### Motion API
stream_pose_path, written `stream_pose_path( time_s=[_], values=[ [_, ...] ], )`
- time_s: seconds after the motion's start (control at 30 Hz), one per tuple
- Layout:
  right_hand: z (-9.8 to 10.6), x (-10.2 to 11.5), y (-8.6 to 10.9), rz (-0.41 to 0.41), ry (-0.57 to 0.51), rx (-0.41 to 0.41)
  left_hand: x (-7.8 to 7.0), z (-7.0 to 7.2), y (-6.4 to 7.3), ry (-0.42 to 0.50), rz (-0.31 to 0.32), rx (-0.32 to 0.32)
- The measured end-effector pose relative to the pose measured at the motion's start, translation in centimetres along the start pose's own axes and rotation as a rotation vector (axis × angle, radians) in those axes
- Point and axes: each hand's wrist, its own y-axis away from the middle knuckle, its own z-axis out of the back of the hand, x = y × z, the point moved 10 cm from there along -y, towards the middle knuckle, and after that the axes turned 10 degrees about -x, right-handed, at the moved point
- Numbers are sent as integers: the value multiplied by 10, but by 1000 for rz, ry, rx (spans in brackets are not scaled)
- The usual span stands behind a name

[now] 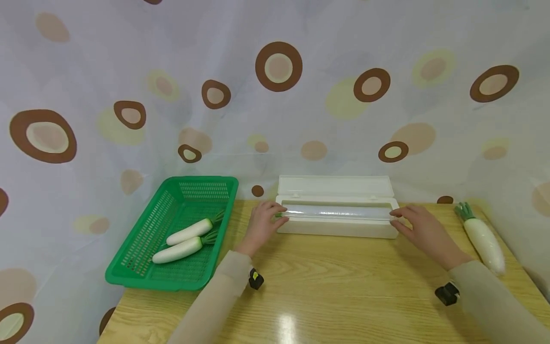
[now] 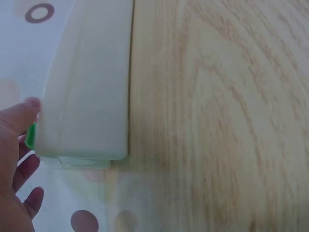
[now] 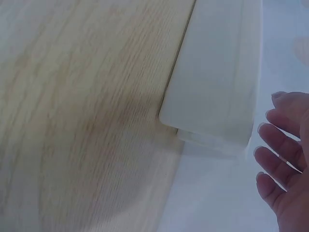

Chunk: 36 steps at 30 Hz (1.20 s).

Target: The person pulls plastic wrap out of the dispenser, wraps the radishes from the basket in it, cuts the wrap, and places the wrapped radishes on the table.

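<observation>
A white cling film box (image 1: 337, 227) lies at the back of the table, its lid (image 1: 335, 186) raised. Inside it is a roll of cling film (image 1: 339, 212). My left hand (image 1: 263, 224) is at the box's left end. Its thumb and forefinger stand on either side of a small green piece (image 2: 31, 136); whether they pinch it is unclear. At the right end my right hand (image 1: 423, 231) has its thumb and fingertips near the roll's end. In the right wrist view these fingers are loosely bent and spread, with nothing visible between them.
A green basket (image 1: 215, 282) at the left holds two white radishes (image 1: 178, 251) with green stems. Another radish (image 1: 485, 241), shiny as if wrapped, lies by the table's right edge. Behind the wooden table (image 1: 335, 286) hangs a patterned cloth (image 1: 313, 119).
</observation>
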Motion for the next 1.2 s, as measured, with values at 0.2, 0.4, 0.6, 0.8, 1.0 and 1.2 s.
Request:
stream_pose_path(
  time_s=[0.2,0.4,0.6,0.8,1.0,1.2],
  values=[
    [-7,-11,-2,11,9,25,4,-6,-1,9,-23,12],
    [-11,-18,-3,-8,-19,49,9,-7,-3,64,8,1],
    [-15,-19,-5,1,-38,38,15,-6,-1,103,66,3],
    [-15,-17,-8,35,-31,-15,19,-3,-1,107,101,-18],
    [-14,-15,-11,50,-8,-32,15,-6,-5,131,96,-19],
    [-13,-12,-14,76,29,-63,12,-9,-7,98,107,14]
  ],
)
